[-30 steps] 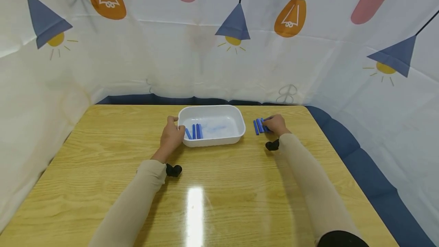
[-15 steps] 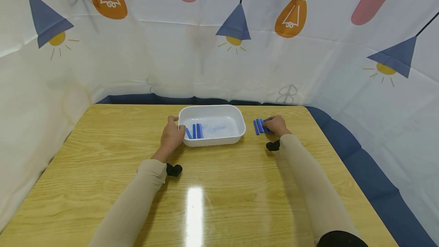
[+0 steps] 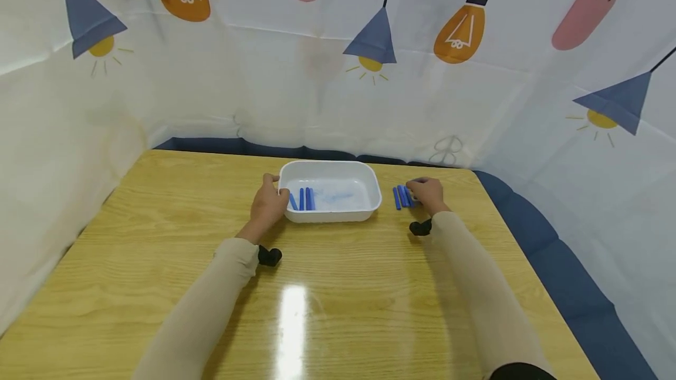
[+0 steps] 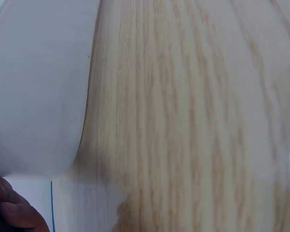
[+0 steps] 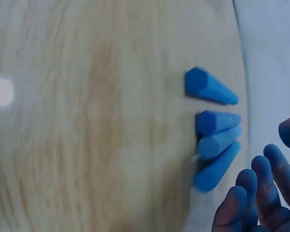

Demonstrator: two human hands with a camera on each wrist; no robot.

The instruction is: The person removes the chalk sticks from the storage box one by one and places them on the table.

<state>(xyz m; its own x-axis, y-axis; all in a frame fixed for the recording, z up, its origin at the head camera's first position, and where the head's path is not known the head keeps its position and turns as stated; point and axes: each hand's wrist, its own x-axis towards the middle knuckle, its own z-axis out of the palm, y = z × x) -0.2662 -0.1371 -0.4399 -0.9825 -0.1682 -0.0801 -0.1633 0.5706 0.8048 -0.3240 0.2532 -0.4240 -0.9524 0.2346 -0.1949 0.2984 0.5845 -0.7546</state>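
A white plastic tray [image 3: 359,216] stands near the far side of the table, with several blue chalk sticks [image 3: 302,199] at its left end and blue smears on its floor. My left hand [image 3: 268,203] grips the tray's left end; in the left wrist view its fingers [image 4: 19,212] show curled beside the white wall [image 4: 38,87]. My right hand [image 3: 429,194] is right at a row of blue chalk sticks [image 3: 401,197] to the tray's right. In the right wrist view its blue-dusted fingers [image 5: 263,176] and thumb stand apart beside the chalk [image 5: 215,166], with nothing between them.
The wooden table [image 3: 338,309] reaches toward me, with a bright reflection [image 3: 291,327] in front. A dark blue padded edge [image 3: 560,274] runs along the right and back. White patterned cloth [image 3: 253,75] hangs behind and at both sides.
The head view has tilted slightly. My right fingers have drawn back a little from the chalk row, so more of the sticks shows. My left hand keeps its hold on the tray.
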